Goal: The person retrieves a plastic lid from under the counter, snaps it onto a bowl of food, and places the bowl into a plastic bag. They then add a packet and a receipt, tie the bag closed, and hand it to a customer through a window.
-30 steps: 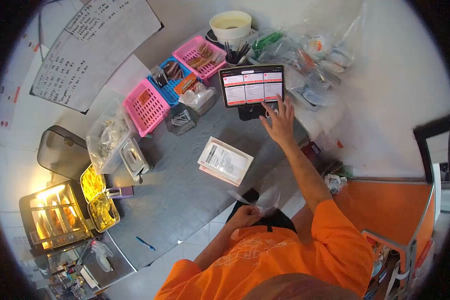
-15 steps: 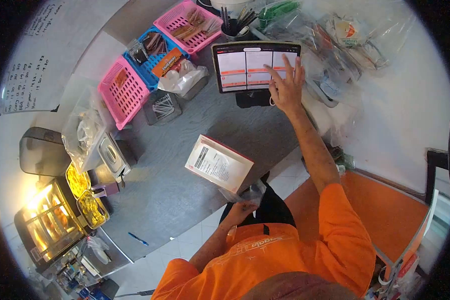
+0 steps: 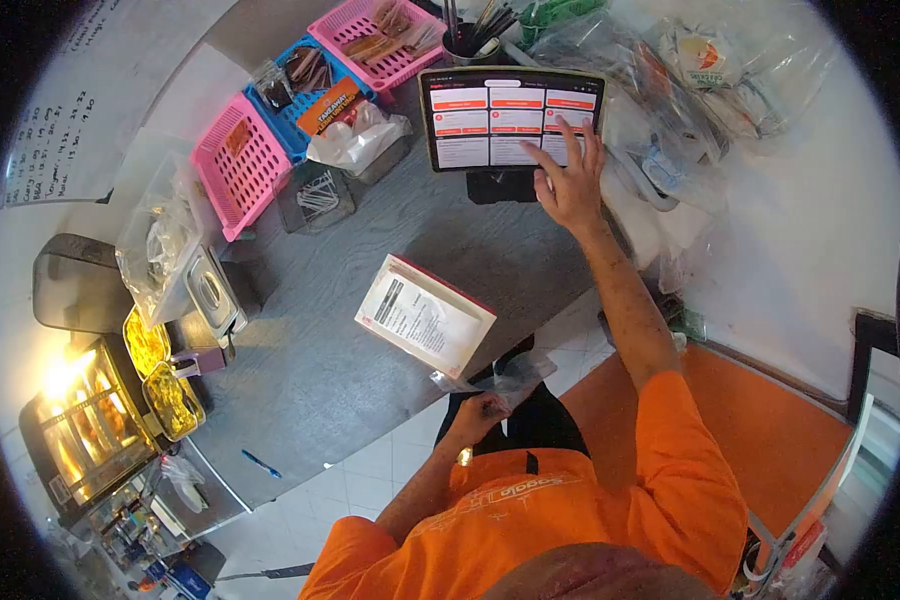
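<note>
My right hand (image 3: pixel 572 190) is at the tablet (image 3: pixel 460 158), its fingers spread over the right side of the screen. The tablet stands propped up on a dark stand and shows several white tiles with orange bars. Down by my waist, my left hand (image 3: pixel 478 418) is closed on a clear plastic bag (image 3: pixel 518 384), which hangs off the counter's near edge. Between the two hands, a white box with red edges (image 3: pixel 425 318) rests on the grey counter, with a printed paper slip on its top face.
Pink basket (image 3: pixel 238 170), blue basket (image 3: pixel 288 120) and a cup of utensils (image 3: pixel 470 45) line the back. Plastic bags (image 3: pixel 660 110) pile up at right. A lit warmer (image 3: pixel 90 425) and yellow food trays (image 3: pixel 173 402) stand left. A blue pen (image 3: pixel 261 463) lies near the edge.
The tablet's page has scrolled up to show more orange bars. My right hand has shifted slightly lower on the screen. My left hand stays on the bag, and the view has tilted slightly.
</note>
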Motion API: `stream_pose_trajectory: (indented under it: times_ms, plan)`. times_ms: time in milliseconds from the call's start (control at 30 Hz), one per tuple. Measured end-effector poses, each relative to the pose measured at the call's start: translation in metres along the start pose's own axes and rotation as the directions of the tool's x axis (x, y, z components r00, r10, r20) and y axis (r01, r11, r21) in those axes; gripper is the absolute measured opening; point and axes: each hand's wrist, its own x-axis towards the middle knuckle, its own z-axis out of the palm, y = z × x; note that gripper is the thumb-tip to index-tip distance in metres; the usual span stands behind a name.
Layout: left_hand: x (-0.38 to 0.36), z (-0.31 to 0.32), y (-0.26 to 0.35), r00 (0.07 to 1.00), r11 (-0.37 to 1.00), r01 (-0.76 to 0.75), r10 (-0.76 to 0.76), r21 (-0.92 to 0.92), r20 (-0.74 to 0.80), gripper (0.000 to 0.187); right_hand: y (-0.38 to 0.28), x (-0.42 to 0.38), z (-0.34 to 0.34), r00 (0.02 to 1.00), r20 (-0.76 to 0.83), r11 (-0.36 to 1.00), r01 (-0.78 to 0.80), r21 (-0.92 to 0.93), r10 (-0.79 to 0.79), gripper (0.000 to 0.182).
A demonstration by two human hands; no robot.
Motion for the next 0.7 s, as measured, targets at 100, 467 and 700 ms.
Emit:
stream_pose_trajectory:
  times_ms: [100,467,700]
  plan:
    - [-0.002,0.002,-0.003,0.998,0.998,-0.045,0.043,-0.036,-0.052,0.031,0.001,-0.007,0.004,1.000,0.007,1.000,-0.004,-0.005,0.004,0.044]
    - [-0.001,0.021,-0.011,0.998,0.977,-0.001,-0.014,-0.215,-0.068,0.021,0.003,-0.011,0.001,0.999,0.028,0.999,-0.024,-0.038,0.025,0.044]
    - [0.007,0.032,-0.027,0.986,0.984,-0.102,0.082,-0.143,-0.143,0.020,0.013,-0.010,-0.001,0.995,-0.041,0.993,-0.094,-0.073,0.091,0.042]
